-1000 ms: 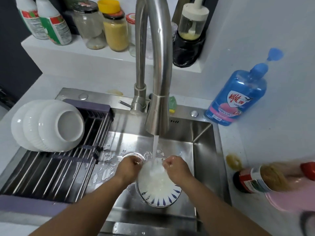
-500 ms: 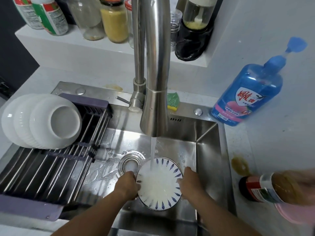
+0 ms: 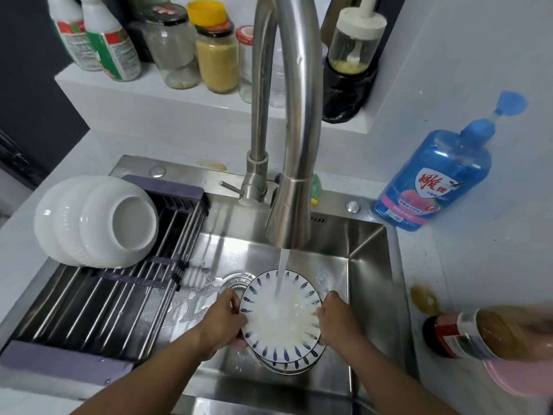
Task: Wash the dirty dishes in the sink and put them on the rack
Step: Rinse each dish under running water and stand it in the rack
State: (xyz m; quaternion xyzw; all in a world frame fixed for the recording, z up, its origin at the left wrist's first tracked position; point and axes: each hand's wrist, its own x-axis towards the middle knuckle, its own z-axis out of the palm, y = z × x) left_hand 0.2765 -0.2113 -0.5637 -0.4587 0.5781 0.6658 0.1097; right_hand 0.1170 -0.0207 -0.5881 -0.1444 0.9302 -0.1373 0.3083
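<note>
Head view, looking down into a steel sink (image 3: pixel 368 265). Both hands held a white plate (image 3: pixel 269 330) with blue dashes round its rim, low over the sink floor and just right of the drain (image 3: pixel 236 280). The left hand (image 3: pixel 221 322) gripped the plate's left edge with its fingers curled round the rim; the right hand (image 3: pixel 335 319) gripped the right edge in the same way. The plate faced upward, tilted slightly toward the near side. A second patterned rim (image 3: pixel 287 365) showed directly beneath it; whether the two touched could not be told. Water (image 3: pixel 282 274) ran from the tall curved tap (image 3: pixel 299 130) onto the far half of the plate and spread across its centre.

A drying rack (image 3: pixel 119 310) of metal bars with purple ends spanned the left part of the sink. Three white bowls (image 3: pixel 119 223) lay nested on their sides at its far left end, bases facing right. A blue soap bottle (image 3: pixel 434 181) stood on the counter at the sink's far right corner. A brown bottle (image 3: pixel 478 336) lay blurred at the near right. Jars (image 3: pixel 217 55) stood on a shelf behind the tap.
</note>
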